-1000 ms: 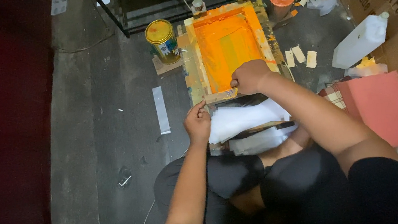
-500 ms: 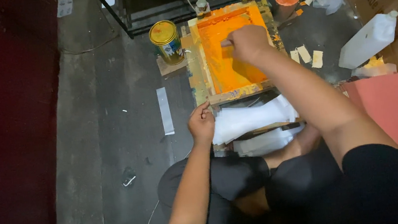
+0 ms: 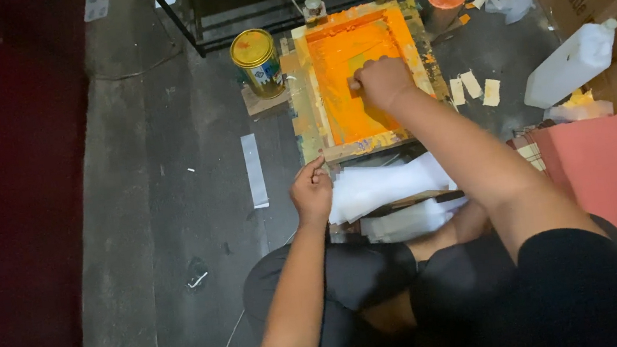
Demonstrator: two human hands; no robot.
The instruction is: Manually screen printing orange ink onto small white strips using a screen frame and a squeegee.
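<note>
We see the right hand (image 3: 383,82) reaching far out over the frame (image 3: 364,80), arm nearly straight, wrist bent down. Its fingers are curled together into a fist on something in the orange ink; what they grip is hidden under the hand. The frame sits on the floor (image 3: 172,214) ahead of the knees, its wooden edge smeared with ink, its screen orange all over.

The left hand (image 3: 313,195) rests nearer, at the frame's near left corner, forearm running straight back to us. Its fingers are loosely bent, the tips touching the left edge of the white sheets (image 3: 388,185) stacked just under the frame's near side.

A yellow can (image 3: 256,62) stands just left of the frame. A white jug (image 3: 571,64) lies well to the right, with a pink sheet (image 3: 602,169) nearer.
</note>
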